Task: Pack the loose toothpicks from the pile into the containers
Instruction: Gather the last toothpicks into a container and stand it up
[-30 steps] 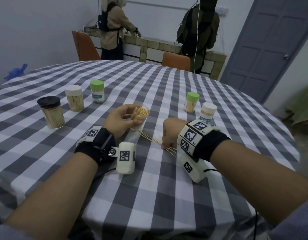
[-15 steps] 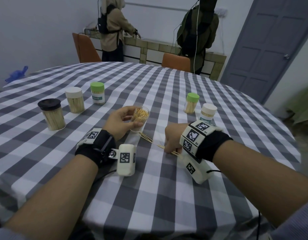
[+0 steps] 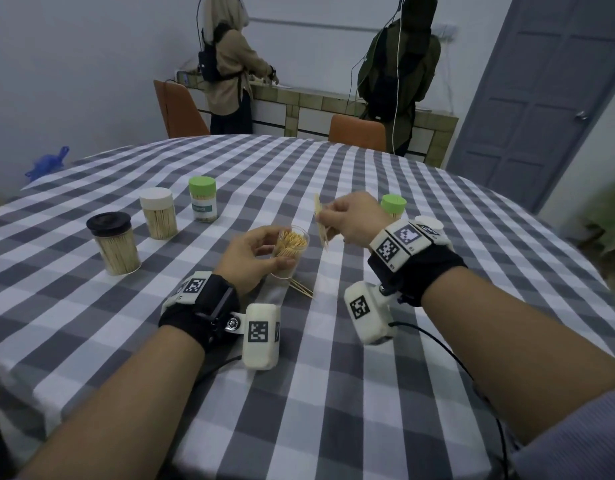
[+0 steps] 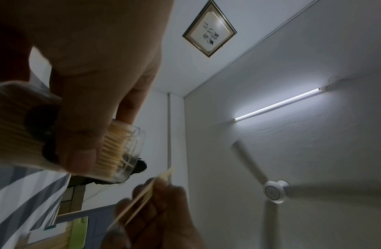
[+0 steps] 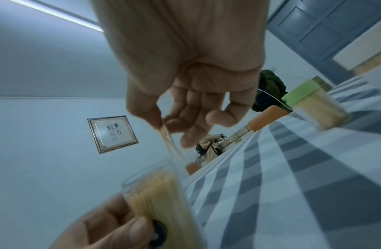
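Change since half a second ago: right hand is up off the surface and now sits raised just right of the open container, thumb and fingers pinching a small bundle of toothpicks that stands near upright; earlier it was low on the cloth at the loose sticks. Left hand is unchanged, fingers curled round the open container, tilting it toward the right hand.

- Open container: clear plastic cylinder, lidless, packed with pale wooden sticks on end.
- Remaining loose toothpicks: a few thin slivers fanned on the cloth just below the left hand.
- Black-lidded jar, white-lidded jar, green-lidded jar: clear round cylinders, full, in a row left of the left hand.
- Second green-lidded jar: just behind the right hand.
- White cap: beside the right wrist.
- Surface: round, under grey-and-white checked cloth, soft weave
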